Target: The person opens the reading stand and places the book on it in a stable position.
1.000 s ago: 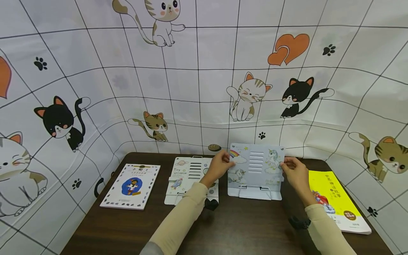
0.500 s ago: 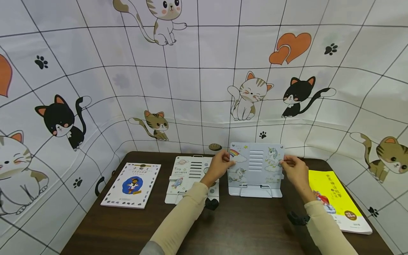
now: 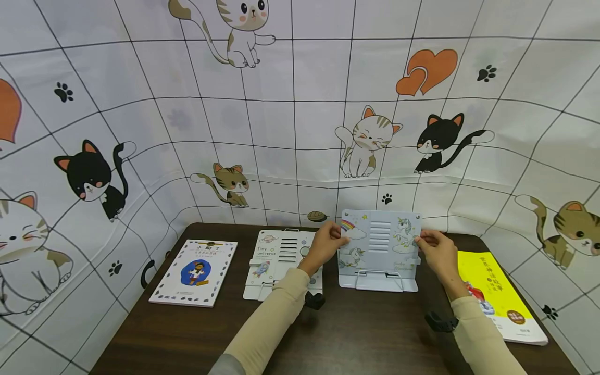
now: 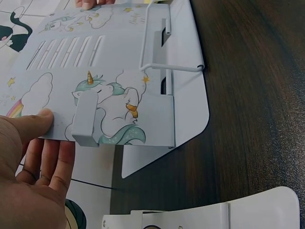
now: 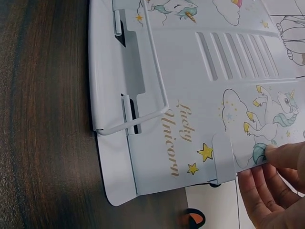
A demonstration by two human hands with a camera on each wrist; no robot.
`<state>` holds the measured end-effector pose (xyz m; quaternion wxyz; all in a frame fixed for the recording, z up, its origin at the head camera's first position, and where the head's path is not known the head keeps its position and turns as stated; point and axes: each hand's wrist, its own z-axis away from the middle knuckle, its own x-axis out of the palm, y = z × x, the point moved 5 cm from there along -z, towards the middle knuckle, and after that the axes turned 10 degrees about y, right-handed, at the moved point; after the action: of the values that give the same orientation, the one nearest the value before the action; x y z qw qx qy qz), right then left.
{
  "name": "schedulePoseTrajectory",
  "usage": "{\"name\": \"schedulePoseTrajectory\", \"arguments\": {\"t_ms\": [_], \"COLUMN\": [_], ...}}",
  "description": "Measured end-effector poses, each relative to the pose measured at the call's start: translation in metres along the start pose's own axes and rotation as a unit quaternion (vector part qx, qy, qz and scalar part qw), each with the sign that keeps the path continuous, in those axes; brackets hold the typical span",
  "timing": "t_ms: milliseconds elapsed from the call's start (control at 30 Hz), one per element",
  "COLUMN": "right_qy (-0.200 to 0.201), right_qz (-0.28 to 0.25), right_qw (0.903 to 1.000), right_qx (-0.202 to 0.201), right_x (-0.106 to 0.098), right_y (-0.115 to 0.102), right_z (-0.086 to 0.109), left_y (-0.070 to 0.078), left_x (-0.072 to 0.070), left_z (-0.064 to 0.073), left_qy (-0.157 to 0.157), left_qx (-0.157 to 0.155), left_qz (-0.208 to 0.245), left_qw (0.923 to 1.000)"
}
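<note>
A pale blue book stand [image 3: 378, 255] printed with unicorns stands tilted back on the dark table. My left hand [image 3: 325, 245] pinches its left edge, thumb on the front beside the rainbow and fingers behind the panel. On the opposite edge, my right hand [image 3: 437, 255] grips it the same way, thumb near the flying unicorn. A wire page holder [image 5: 159, 95] sticks out over the stand's bottom ledge. Left of it, a white book stand [image 3: 281, 260] marked "Tiny universe" leans back, partly covered by my left forearm.
A white book [image 3: 193, 273] with a blue round picture lies at the table's left. A yellow book [image 3: 497, 291] lies at the right beside my right forearm. Behind the table [image 3: 365, 333] hangs a cat-printed cloth [image 3: 319, 125].
The unicorn stand has shifted slightly to the right over the last half second, both hands moving along with it. The books and the white stand keep their places.
</note>
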<state>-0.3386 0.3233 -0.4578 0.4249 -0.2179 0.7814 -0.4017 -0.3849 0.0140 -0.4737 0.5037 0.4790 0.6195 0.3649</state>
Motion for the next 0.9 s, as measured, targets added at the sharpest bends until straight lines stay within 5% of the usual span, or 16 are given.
{"name": "schedulePoseTrajectory", "arguments": {"t_ms": [267,400,500,900], "right_qy": [-0.018,-0.011,-0.011,-0.033], "right_qz": [-0.026,0.015,0.057,0.221], "right_qw": [0.9995,0.9998,0.9983,0.9732], "right_qx": [-0.003,0.002,-0.005,0.052], "right_x": [-0.015,-0.04,-0.062,-0.127], "right_y": [0.019,0.037,0.048,0.093], "right_z": [0.003,0.005,0.008,0.017], "left_y": [0.003,0.014,0.022,0.041], "left_x": [-0.004,-0.007,-0.004,0.063], "left_z": [0.004,0.016,0.031,0.088], "left_qy": [0.027,0.083,0.095,-0.045], "left_qx": [0.021,0.038,0.048,0.046], "left_qz": [-0.026,-0.037,-0.023,0.053], "left_qw": [0.9991,0.9951,0.994,0.9965]}}
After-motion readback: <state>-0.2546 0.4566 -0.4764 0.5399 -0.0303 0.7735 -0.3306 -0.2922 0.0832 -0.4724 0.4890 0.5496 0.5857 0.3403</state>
